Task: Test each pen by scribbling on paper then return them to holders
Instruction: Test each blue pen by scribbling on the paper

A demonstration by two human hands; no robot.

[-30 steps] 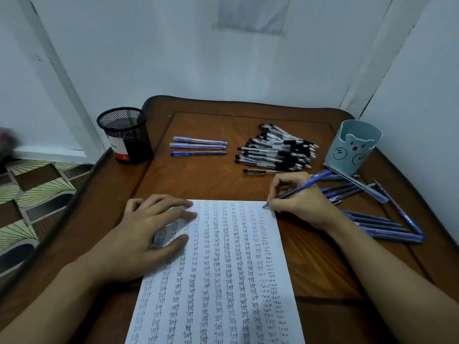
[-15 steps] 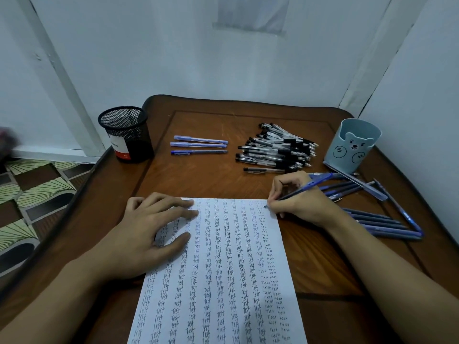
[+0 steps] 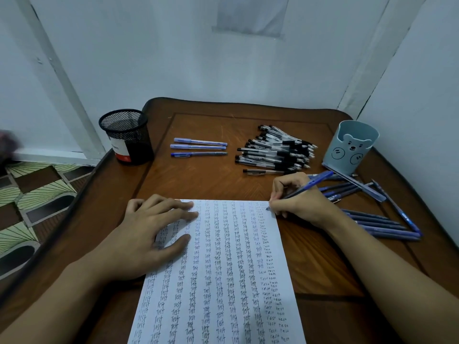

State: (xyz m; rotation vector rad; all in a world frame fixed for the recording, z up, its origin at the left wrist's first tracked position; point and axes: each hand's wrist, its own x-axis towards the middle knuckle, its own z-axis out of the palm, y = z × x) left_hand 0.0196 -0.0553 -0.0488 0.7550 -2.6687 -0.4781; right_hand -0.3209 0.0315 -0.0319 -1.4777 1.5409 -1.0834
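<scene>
head view. right hand (image 3: 298,202) pinches a blue pen (image 3: 308,186), its tip on the top right corner of the paper (image 3: 223,281); left hand (image 3: 151,234) lies flat with straight fingers, pressing the sheet's upper left. risks, as we judge them: the tip sits at the very edge, so a stroke may run onto the table (image 3: 198,184); the sheet is nearly full of "test", so a faint mark could go unread. containers: beyond the left hand, a black mesh holder (image 3: 126,137); beyond the right hand, a bear-faced holder (image 3: 351,147). no pen rises above either rim. black pens (image 3: 275,150) and blue pens (image 3: 377,224) lie loose near the right hand.
</scene>
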